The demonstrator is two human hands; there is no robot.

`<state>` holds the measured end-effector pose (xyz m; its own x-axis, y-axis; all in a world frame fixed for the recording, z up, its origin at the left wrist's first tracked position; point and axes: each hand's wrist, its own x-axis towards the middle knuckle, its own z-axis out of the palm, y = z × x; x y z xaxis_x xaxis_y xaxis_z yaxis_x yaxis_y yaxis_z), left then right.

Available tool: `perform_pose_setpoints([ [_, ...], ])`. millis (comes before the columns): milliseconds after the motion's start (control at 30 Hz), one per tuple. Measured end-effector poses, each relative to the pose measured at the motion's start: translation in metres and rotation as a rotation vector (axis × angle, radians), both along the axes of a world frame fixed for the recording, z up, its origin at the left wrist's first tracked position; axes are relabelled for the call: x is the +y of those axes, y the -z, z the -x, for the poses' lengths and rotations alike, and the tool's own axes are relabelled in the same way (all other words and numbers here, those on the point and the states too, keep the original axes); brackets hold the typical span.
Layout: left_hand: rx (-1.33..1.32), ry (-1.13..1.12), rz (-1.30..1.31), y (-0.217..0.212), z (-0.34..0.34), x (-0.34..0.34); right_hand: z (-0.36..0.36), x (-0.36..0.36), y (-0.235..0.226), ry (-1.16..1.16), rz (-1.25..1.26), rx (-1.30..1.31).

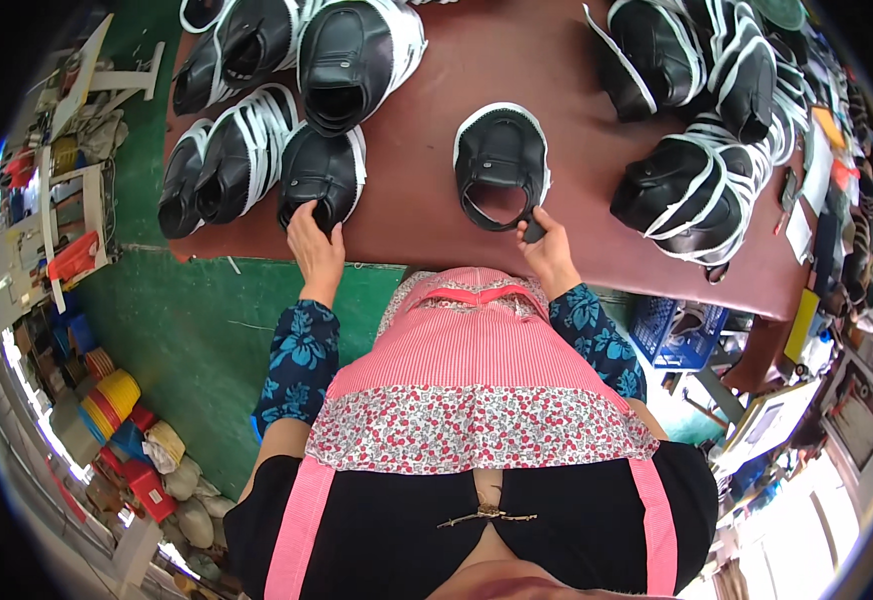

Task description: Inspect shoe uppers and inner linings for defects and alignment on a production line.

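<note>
Black shoe uppers with white zigzag-edged bands lie on the brown-red table (pixel 557 60). Near the front edge at the left, my left hand (pixel 317 252) reaches to the opening of an upper (pixel 323 168), its fingers and thumb closed about the near rim. A single upper (pixel 502 150) lies apart at the middle, toe away from me. At its near right rim, my right hand (pixel 551 256) is pinched closed. A small dark piece shows between those fingers; I cannot tell whether it belongs to the upper.
Stacked uppers (pixel 249 150) stand at the left and more (pixel 362 50) behind them. On the right lie bundles of uppers (pixel 692 190) wound with white bands. Below the table's right edge is a blue plastic basket (pixel 679 335). Yellow and red containers (pixel 112 405) stand on the green floor.
</note>
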<state>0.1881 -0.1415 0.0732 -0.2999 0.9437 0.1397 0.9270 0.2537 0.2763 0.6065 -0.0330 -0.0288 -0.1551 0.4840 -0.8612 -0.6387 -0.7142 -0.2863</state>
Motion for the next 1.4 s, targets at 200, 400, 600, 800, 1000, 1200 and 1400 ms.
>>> perform_pose_setpoints([
  [200,-0.348,0.488,-0.148,-0.006,-0.110,0.037,0.017,-0.028,-0.015,-0.123,-0.051,-0.039],
  [400,-0.391,0.659,0.184,0.030,-0.186,0.068,0.024,-0.040,-0.014,-0.348,-0.177,-0.321],
  [600,-2.037,-0.542,0.328,0.074,-0.167,0.075,0.061,0.013,-0.073,-0.555,-0.642,-0.869],
  [800,-1.944,-0.659,0.256,0.080,-0.188,0.097,0.116,0.067,-0.055,-1.356,-0.759,-1.107],
  [1000,-1.942,-0.620,0.193,0.087,-0.186,0.094,0.092,0.052,-0.062,-1.373,-0.575,-1.270],
  [1200,-0.976,0.251,0.247,0.070,-0.182,0.067,0.013,0.022,-0.053,-0.922,-0.645,-0.995],
  [1400,-0.342,0.474,-0.050,-0.019,-0.129,0.005,-0.029,0.006,-0.064,-0.604,-0.416,-0.743],
])
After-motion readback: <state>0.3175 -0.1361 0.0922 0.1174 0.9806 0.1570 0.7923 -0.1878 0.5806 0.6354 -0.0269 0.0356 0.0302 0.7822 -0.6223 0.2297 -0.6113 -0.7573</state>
